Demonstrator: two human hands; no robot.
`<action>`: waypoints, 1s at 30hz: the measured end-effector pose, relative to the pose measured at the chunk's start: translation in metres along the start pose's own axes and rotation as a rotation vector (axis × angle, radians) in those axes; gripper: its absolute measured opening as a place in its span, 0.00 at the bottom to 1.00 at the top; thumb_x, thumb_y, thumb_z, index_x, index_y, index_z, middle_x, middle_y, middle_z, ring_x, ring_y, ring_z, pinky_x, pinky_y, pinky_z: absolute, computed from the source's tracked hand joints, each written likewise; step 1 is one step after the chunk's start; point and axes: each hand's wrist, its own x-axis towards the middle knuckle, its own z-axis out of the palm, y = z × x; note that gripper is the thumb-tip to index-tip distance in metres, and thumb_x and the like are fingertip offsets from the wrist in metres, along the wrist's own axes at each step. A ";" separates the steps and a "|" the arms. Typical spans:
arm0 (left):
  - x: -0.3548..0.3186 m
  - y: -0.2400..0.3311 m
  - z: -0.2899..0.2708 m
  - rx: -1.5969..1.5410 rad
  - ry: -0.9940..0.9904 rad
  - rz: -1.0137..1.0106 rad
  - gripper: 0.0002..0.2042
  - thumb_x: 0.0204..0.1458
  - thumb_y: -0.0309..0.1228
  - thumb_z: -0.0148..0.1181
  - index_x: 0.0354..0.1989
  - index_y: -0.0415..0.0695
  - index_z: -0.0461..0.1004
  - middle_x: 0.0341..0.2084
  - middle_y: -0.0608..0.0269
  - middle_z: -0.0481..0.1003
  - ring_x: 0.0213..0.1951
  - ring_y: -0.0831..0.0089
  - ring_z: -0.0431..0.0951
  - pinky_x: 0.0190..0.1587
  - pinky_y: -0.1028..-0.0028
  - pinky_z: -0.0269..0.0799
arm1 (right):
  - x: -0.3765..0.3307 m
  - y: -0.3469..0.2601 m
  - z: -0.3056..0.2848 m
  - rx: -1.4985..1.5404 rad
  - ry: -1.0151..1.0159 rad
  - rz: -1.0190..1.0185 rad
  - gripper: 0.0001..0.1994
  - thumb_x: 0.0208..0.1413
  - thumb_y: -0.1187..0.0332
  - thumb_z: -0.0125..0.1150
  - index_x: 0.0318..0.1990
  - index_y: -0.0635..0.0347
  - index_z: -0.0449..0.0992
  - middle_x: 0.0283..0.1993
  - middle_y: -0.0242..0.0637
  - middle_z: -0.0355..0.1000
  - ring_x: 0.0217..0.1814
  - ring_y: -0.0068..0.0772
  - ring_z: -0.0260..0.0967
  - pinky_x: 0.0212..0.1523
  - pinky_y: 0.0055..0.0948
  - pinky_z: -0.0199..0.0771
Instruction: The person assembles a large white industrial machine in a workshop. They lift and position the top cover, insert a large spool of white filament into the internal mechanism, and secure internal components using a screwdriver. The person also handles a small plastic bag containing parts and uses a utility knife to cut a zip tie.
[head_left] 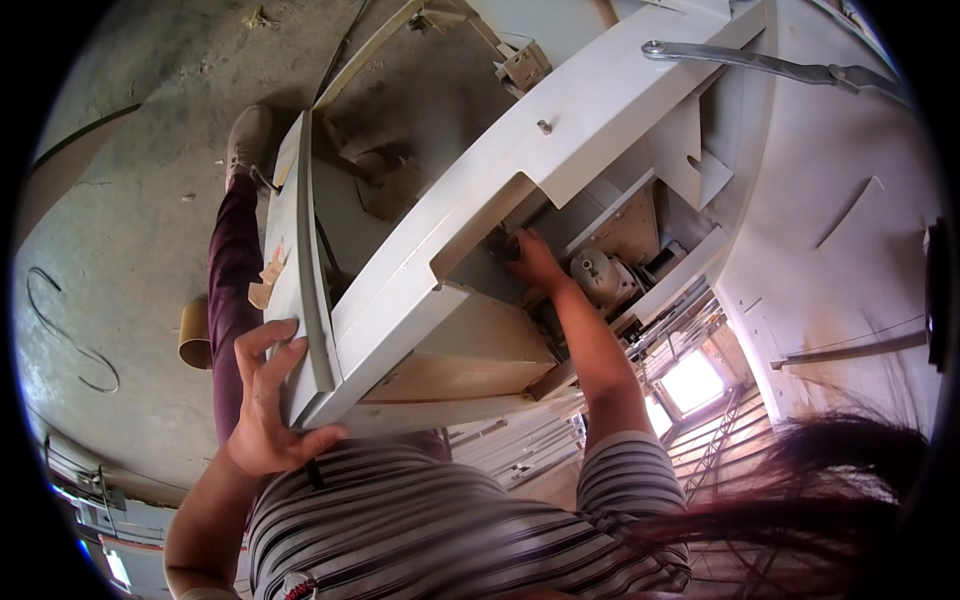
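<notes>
the left hand (268,400) clasps the near corner of a white side panel (285,240), its fingers bent over the panel's face and its thumb lying along the lower edge. the panel is therefore right in that grip, touching both fingers and thumb, and it runs away from the hand toward the far side of a large white frame (600,90).

the right hand (532,258) reaches into the frame, just past the notch cut in the frame's long beam. its fingers bend toward a small dark part (503,243) at the inner edge of the notch. the part lies at the fingertips, but it is too shadowed to show its shape, and i cannot tell whether the hand grasps it or only touches it.

a round metal motor (597,275) sits inside the frame, just beside the right forearm. a short peg (544,127) stands up from the beam between the notch and the far end, where a grey hinged bar (750,55) crosses the corner. on the floor (130,200), beyond the panel's outer face, a yellowish tube (195,335) stands near the person's leg (235,250).
</notes>
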 end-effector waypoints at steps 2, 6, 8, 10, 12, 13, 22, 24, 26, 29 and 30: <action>0.000 0.001 -0.001 0.004 -0.012 -0.004 0.44 0.39 0.48 0.72 0.61 0.38 0.57 0.52 0.40 0.57 0.55 0.50 0.61 0.56 0.55 0.58 | -0.001 0.001 0.001 0.002 0.023 0.038 0.19 0.38 0.69 0.68 0.40 0.60 0.72 0.44 0.51 0.69 0.50 0.55 0.65 0.51 0.44 0.66; 0.000 0.000 -0.002 -0.010 -0.014 -0.012 0.45 0.38 0.48 0.73 0.61 0.38 0.57 0.53 0.40 0.57 0.55 0.50 0.60 0.56 0.55 0.58 | -0.009 0.012 -0.014 -0.417 0.150 -0.087 0.15 0.40 0.70 0.66 0.38 0.58 0.72 0.42 0.45 0.70 0.46 0.52 0.68 0.49 0.43 0.69; 0.000 0.000 -0.003 -0.009 -0.013 -0.018 0.45 0.38 0.48 0.73 0.61 0.38 0.57 0.53 0.40 0.57 0.55 0.50 0.60 0.56 0.55 0.58 | -0.010 0.012 -0.029 -0.504 0.098 -0.061 0.10 0.44 0.72 0.61 0.37 0.57 0.74 0.41 0.44 0.72 0.46 0.51 0.69 0.51 0.44 0.68; -0.001 0.001 -0.001 -0.013 -0.008 -0.017 0.45 0.38 0.48 0.73 0.61 0.39 0.57 0.53 0.40 0.57 0.55 0.50 0.60 0.56 0.55 0.58 | -0.011 0.011 -0.035 -0.555 0.064 -0.046 0.09 0.46 0.75 0.56 0.36 0.56 0.76 0.39 0.43 0.73 0.46 0.50 0.70 0.52 0.45 0.68; 0.000 0.001 -0.001 -0.010 -0.001 -0.010 0.45 0.37 0.48 0.73 0.61 0.39 0.57 0.53 0.40 0.57 0.55 0.50 0.60 0.56 0.55 0.58 | -0.003 0.006 -0.033 -0.560 0.054 -0.049 0.11 0.47 0.80 0.51 0.35 0.57 0.77 0.37 0.44 0.74 0.46 0.51 0.70 0.50 0.44 0.69; 0.000 0.001 -0.001 -0.012 -0.003 -0.014 0.45 0.38 0.48 0.73 0.62 0.39 0.56 0.53 0.40 0.57 0.55 0.50 0.60 0.56 0.55 0.58 | 0.001 0.002 -0.035 -0.477 0.071 -0.035 0.11 0.47 0.79 0.51 0.36 0.58 0.77 0.37 0.46 0.74 0.45 0.51 0.70 0.49 0.43 0.70; 0.001 -0.001 -0.001 -0.002 -0.015 -0.002 0.45 0.38 0.47 0.73 0.62 0.39 0.56 0.53 0.40 0.57 0.54 0.49 0.61 0.55 0.54 0.59 | 0.030 0.006 -0.065 -0.286 -0.001 0.097 0.13 0.47 0.78 0.50 0.39 0.57 0.79 0.39 0.47 0.75 0.44 0.51 0.72 0.44 0.43 0.73; 0.002 0.001 -0.001 -0.004 -0.010 -0.012 0.45 0.37 0.47 0.73 0.62 0.39 0.56 0.53 0.40 0.57 0.54 0.49 0.61 0.55 0.54 0.59 | 0.030 0.007 -0.067 -0.345 -0.027 0.113 0.13 0.48 0.77 0.51 0.39 0.57 0.79 0.40 0.46 0.75 0.44 0.51 0.72 0.45 0.42 0.73; 0.002 0.001 -0.002 0.001 -0.017 -0.006 0.45 0.37 0.47 0.74 0.61 0.39 0.56 0.52 0.40 0.57 0.54 0.49 0.61 0.55 0.54 0.59 | 0.035 0.027 -0.056 -0.426 -0.186 0.113 0.13 0.47 0.76 0.53 0.41 0.57 0.79 0.40 0.47 0.76 0.44 0.50 0.73 0.45 0.41 0.73; 0.002 -0.001 -0.002 0.002 -0.020 0.002 0.45 0.37 0.47 0.74 0.61 0.39 0.56 0.52 0.40 0.57 0.54 0.50 0.61 0.55 0.54 0.60 | 0.039 0.021 -0.052 -0.334 -0.362 0.072 0.15 0.44 0.75 0.58 0.43 0.57 0.78 0.41 0.48 0.76 0.45 0.50 0.73 0.46 0.40 0.74; 0.002 -0.001 -0.002 0.001 -0.019 0.004 0.45 0.37 0.47 0.74 0.61 0.39 0.56 0.52 0.40 0.57 0.54 0.50 0.61 0.55 0.54 0.60 | 0.039 0.015 -0.053 -0.269 -0.409 0.051 0.16 0.43 0.75 0.59 0.44 0.57 0.78 0.41 0.48 0.75 0.46 0.50 0.73 0.47 0.40 0.74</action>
